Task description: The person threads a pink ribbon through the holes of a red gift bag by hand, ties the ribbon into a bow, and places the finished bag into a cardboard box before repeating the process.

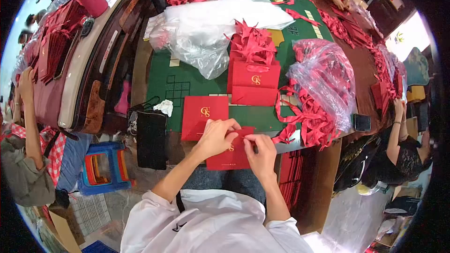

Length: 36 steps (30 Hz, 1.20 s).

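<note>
A red paper gift bag (pixel 233 161) with gold lettering lies flat at the near table edge, partly over my lap. My left hand (pixel 218 137) reaches across its top edge, fingers curled and pinching there. At the top right corner my right hand (pixel 260 152) has thumb and forefinger closed on the bag's edge. Whether a ribbon is between the fingers is too small to tell. Just behind my left hand rests another flat red bag (pixel 196 119). Beyond them stands a stack of red bags (pixel 255 96) with ribbon handles (pixel 253 44) heaped on top.
Red ribbons in a clear plastic bag (pixel 323 79) sit to the right, near a phone (pixel 362 122). Clear plastic sheeting (pixel 201 33) covers part of the green table (pixel 164 72). A crumpled tissue (pixel 163 107) lies left. Other people work at both sides and at the far right.
</note>
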### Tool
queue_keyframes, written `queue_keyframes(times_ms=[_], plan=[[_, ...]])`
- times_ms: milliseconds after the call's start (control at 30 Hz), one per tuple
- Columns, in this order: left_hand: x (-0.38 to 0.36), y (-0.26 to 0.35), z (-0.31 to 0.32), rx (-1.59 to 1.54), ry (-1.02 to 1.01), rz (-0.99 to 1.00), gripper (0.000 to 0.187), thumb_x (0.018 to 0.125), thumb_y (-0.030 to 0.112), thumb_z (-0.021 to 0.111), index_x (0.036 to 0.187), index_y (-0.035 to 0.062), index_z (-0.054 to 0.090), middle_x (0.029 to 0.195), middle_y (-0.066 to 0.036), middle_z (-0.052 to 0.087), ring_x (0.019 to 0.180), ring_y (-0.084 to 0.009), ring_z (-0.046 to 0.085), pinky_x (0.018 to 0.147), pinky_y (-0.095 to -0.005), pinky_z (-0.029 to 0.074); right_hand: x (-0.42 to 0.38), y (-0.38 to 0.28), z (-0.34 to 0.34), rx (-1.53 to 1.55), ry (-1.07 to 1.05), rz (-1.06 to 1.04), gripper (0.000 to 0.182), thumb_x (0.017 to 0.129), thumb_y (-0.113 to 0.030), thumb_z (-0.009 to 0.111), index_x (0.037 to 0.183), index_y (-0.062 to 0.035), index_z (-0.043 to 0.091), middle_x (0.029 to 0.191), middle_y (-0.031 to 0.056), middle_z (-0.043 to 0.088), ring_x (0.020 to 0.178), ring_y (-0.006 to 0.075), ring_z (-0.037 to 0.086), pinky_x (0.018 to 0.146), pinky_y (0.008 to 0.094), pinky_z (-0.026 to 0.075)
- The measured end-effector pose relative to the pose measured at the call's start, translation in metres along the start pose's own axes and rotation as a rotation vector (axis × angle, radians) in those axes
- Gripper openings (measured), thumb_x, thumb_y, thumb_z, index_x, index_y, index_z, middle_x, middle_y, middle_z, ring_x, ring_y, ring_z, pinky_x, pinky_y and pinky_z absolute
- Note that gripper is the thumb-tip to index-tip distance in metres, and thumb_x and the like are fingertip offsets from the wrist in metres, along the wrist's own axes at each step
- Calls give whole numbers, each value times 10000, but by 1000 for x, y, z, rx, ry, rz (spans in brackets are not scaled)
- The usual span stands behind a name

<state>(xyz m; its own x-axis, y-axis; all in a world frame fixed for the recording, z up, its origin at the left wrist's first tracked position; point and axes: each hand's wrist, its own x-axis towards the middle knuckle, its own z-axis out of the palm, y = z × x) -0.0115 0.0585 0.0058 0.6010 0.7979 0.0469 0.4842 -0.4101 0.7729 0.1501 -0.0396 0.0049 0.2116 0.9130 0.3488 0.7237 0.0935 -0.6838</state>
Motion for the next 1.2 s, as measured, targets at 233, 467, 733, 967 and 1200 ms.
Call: queue_keyframes(times_ms=[233,467,733,967,1200], plan=[[-2,13,3,28,23,-27,197,801,149,710,987,92,681,873,-97,731,887,-277,680,793,-428,426,3,2,12,-25,115,-6,123,794,-25,749,856,-49,646,762,79,621,689,240,583,625,368,471],[-11,32,15,229,202,41,180,805,111,689,984,96,685,888,-90,715,780,-280,616,767,-423,401,-5,0,22,-128,144,-42,184,768,-29,746,905,-67,629,822,86,633,771,285,610,692,406,469],[-13,27,14,158,213,69,172,828,72,649,996,101,678,853,-84,709,796,-284,617,773,-421,405,-7,-10,15,211,121,241,185,809,-27,733,971,-50,647,880,109,671,837,312,632,735,412,500],[-14,39,13,151,196,87,189,824,103,685,1010,108,647,863,-62,720,815,-278,627,791,-412,410,-3,-2,9,-25,99,29,158,810,-20,734,946,-48,658,877,98,656,823,312,618,727,402,500],[-15,35,12,142,184,104,178,805,87,701,967,94,626,830,-58,694,774,-293,609,782,-412,408,19,4,-14,72,37,-21,107,847,-88,716,945,-54,690,913,122,623,882,315,594,771,412,478]])
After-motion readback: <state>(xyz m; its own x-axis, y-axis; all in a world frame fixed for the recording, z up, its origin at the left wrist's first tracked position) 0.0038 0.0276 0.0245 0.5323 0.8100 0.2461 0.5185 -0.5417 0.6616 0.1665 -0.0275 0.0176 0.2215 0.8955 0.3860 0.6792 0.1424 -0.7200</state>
